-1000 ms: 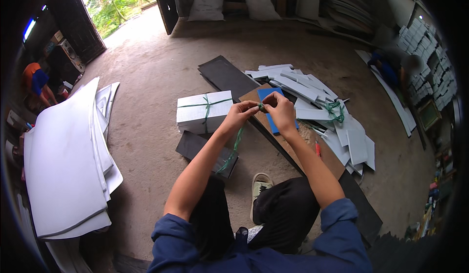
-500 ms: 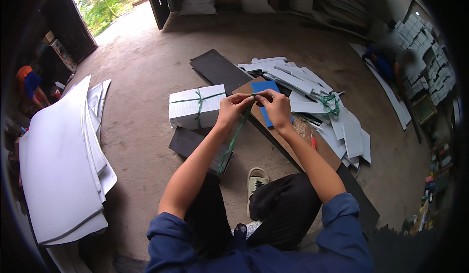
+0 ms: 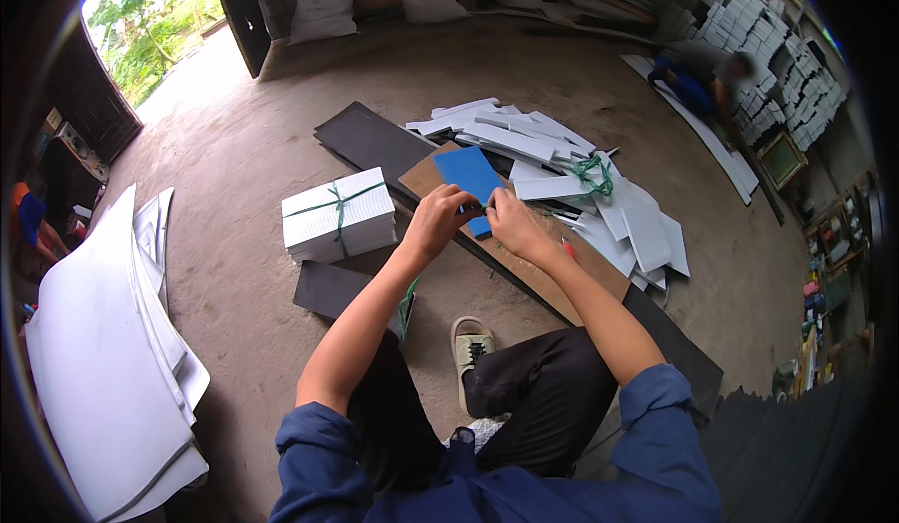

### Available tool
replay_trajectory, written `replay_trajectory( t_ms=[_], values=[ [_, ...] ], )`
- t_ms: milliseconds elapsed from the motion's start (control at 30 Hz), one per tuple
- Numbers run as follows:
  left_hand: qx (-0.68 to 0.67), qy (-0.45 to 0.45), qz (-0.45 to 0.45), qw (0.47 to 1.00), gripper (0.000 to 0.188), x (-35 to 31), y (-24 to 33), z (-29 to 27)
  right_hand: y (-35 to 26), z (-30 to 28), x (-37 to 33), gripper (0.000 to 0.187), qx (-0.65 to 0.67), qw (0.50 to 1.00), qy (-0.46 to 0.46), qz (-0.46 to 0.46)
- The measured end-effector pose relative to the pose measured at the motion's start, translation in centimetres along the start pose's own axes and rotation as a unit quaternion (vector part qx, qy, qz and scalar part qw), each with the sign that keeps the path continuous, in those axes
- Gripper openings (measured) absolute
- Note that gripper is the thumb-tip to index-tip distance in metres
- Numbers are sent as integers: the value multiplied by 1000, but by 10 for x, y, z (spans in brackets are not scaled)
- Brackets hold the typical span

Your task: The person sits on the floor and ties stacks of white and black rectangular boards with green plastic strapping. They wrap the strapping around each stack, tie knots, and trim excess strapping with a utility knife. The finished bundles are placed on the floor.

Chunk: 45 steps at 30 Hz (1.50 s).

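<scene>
My left hand (image 3: 438,221) and my right hand (image 3: 517,227) meet in front of me, fingertips pinched on a thin green string (image 3: 408,309). Only a bit of it shows between the fingers; its loose tail hangs beyond my left forearm. Just past my hands a blue rectangular slab (image 3: 465,175) lies on a brown board (image 3: 592,284). To the left is a stack of white strips (image 3: 346,214) tied crosswise with green string. At the right, loose white strips (image 3: 646,233) lie heaped, with a bunch of green string (image 3: 592,176) on top.
Long dark boards (image 3: 375,139) lie under the brown one. Large white sheets (image 3: 103,364) lean at the left. A small red tool (image 3: 567,247) rests beside my right wrist. One person (image 3: 698,73) bends at the far right near stacked white blocks (image 3: 749,31); another (image 3: 33,219) is at the left edge.
The view has swung right, so the scene sits further left. My hands stay pinched together, now a little lower and nearer. Less of the string's tail shows, mostly behind my left forearm.
</scene>
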<state>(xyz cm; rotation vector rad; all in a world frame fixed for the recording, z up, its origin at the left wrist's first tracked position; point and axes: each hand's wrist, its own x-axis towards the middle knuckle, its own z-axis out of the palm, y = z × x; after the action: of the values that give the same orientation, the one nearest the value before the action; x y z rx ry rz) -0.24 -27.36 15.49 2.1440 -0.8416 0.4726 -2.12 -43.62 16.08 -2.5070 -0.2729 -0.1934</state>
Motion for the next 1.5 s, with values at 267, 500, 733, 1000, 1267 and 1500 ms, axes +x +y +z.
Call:
replay_trajectory(
  t_ms=[267,500,733,1000,1267,1500],
  values=[
    [-80,-31,0,996,15,-3,-7,23,13,-13,2,32,66,994,-88,23],
    [-194,-71,-158,966,20,5,0,19,29,-15,-2,37,150,984,-92,3],
    [-356,184,-350,847,32,16,-9,26,-5,-19,-5,30,86,994,-13,-71],
    [-210,256,-244,911,24,26,-21,10,-18,-30,-4,28,103,992,-11,-75],
    [-164,142,-185,958,23,14,-14,7,-10,-6,3,41,-92,958,150,-226],
    [-240,147,-214,935,25,12,-19,17,-2,21,14,31,56,997,-15,-47]
  ],
)
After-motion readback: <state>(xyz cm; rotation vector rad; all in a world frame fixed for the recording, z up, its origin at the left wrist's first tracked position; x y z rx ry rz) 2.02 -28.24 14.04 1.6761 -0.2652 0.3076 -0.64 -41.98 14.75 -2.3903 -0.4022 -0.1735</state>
